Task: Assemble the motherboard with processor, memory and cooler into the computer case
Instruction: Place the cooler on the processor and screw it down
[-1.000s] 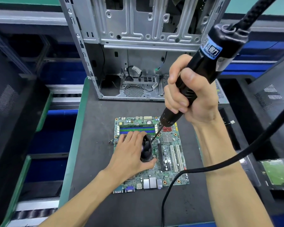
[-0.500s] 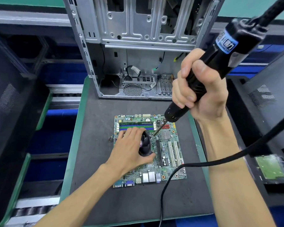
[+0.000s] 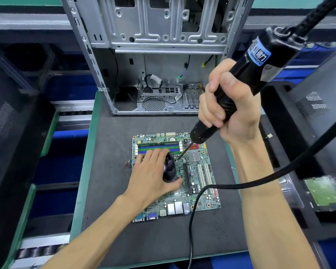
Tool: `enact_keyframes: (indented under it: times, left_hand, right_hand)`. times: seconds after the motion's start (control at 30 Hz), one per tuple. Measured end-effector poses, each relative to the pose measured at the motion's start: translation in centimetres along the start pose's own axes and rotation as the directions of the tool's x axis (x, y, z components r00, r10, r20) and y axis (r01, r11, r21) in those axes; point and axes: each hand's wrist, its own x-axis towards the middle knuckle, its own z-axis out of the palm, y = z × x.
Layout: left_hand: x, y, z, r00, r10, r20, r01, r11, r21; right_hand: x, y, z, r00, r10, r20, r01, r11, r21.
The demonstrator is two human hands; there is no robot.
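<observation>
- Step in hand, as I read it: driving a cooler mounting screw, w/ the mobo not yet in the case.
- Right hand [image 3: 227, 107]: fist wrapped tight round the electric screwdriver [image 3: 239, 82], fingers fully curled on the barrel. Bit tip [image 3: 179, 156] sits just off the left hand's fingertips, at the cooler's far-right corner.
- Left hand [image 3: 153, 173]: spread over the cooler [image 3: 170, 167], fingers fairly straight on top, thumb hooked round its near side. It's pressing/steadying, not lifting.
- Motherboard [image 3: 198, 171] lies flat on the dark mat [image 3: 109, 171] under both hands. Computer case [image 3: 159, 55] stands open beyond the hands, well apart from the board.
- To do it well: bring the driver more upright, since it's leaning toward the right wrist now. Seat the bit fully before triggering. Keep left-hand pressure even so the cooler doesn't rock.
- Risk: if the bit slips it could gouge the board near the heatsink [image 3: 194, 156] just right of the tip.
- Driver cable [image 3: 241, 185] loops across the board below the right forearm; keep it off the slots.
- Counts: 1 board, 1 cooler, 1 case, 1 driver, 1 RAM stick [image 3: 157, 144] seated beyond the left fingers. RAM slots look like 4, blue/green, partly covered. White expansion slots [image 3: 204, 177]: 2 visible. Screws: too small to count.
- Right of the right arm: 1 hard drive [image 3: 322, 191], green side up, in a tray.
</observation>
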Motion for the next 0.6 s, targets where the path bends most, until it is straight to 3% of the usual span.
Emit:
enact_keyframes:
  times: [0.23, 0.6]
  left_hand:
    - [-0.08, 0.20, 0.34, 0.999, 0.007, -0.036, -0.005, 0.997, 0.071]
    - [-0.20, 0.35, -0.08, 0.999, 0.019, -0.040, -0.017, 0.999, 0.045]
  right_hand:
    - [-0.27, -0.40, -0.07, 1.000, -0.019, -0.010, 0.020, 0.999, 0.027]
    - [-0.07, -0.38, -0.02, 1.000, -0.029, -0.001, 0.029, 0.998, 0.057]
